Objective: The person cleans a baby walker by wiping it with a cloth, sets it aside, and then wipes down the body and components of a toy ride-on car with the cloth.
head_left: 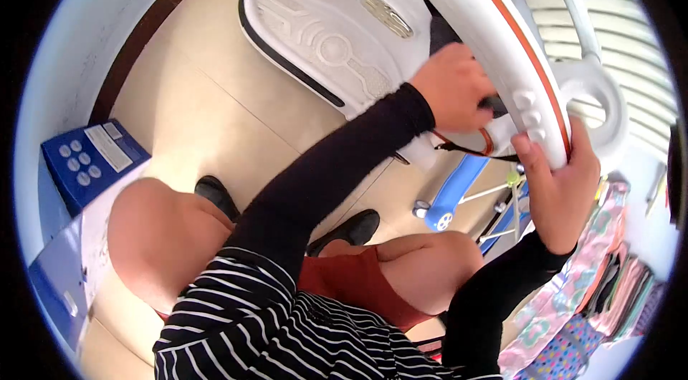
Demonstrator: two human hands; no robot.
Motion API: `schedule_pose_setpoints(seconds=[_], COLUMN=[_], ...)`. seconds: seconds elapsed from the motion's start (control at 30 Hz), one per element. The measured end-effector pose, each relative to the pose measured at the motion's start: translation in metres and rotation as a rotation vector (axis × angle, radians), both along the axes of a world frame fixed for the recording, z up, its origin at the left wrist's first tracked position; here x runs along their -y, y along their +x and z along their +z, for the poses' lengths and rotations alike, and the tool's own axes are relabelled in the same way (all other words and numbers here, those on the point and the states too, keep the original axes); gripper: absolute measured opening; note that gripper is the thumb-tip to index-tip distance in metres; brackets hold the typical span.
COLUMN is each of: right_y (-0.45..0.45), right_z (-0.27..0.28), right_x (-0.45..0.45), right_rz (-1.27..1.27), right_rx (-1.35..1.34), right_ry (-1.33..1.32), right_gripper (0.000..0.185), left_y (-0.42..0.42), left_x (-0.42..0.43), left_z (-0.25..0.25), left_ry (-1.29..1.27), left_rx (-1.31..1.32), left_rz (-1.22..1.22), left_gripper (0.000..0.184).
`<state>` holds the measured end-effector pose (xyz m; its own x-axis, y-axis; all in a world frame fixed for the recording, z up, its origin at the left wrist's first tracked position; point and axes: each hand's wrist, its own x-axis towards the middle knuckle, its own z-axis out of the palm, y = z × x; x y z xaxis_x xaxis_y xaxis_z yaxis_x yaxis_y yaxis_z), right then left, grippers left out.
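A large white plastic frame with orange trim fills the upper middle of the view; its exact kind is unclear. My right hand (559, 183) is closed round the lower end of its long white bar (502, 36), thumb in front near several round bumps. My left hand (455, 90) is closed beside the bar's inner side. Something dark shows at its fingertips, but what it holds is mostly hidden. Just below that hand hangs a thin black strap (469, 152). A broad white plastic board (322, 40) with a raised pattern and a black edge belongs to the same frame.
A blue box (93, 161) stands by the wall at left. Below the frame is a blue wheeled leg (451, 194) with thin bars. Folded cloths (623, 290) and a patterned fabric (559, 351) lie at lower right. White slats (602, 29) rise behind the frame.
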<state>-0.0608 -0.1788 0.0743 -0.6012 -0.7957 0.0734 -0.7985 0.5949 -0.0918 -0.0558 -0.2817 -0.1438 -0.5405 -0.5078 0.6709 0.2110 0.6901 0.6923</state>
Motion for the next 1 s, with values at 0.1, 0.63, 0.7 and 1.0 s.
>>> schedule_pose_setpoints(seconds=[0.1, 0.63, 0.7, 1.0], right_y=[-0.002, -0.008, -0.01, -0.008], right_z=[-0.002, -0.003, -0.003, -0.001], right_x=[-0.006, -0.015, -0.018, -0.017], right_rz=[0.022, -0.012, -0.003, 0.038], right_rx=[0.006, -0.008, -0.013, -0.025], right_ry=[-0.034, -0.012, 0.006, 0.021], right_gripper=[0.059, 0.052, 0.058, 0.049], left_y=[-0.004, -0.014, 0.004, 0.038], left_x=[0.06, 0.067, 0.12, 0.167], left_z=[-0.033, -0.045, -0.059, -0.026], left_ry=[-0.141, -0.272, -0.428, -0.025], left_rx=[0.033, -0.198, -0.178, -0.094], left_rz=[0.271, 0.402, 0.678, 1.053], left_gripper=[0.028, 0.006, 0.006, 0.034])
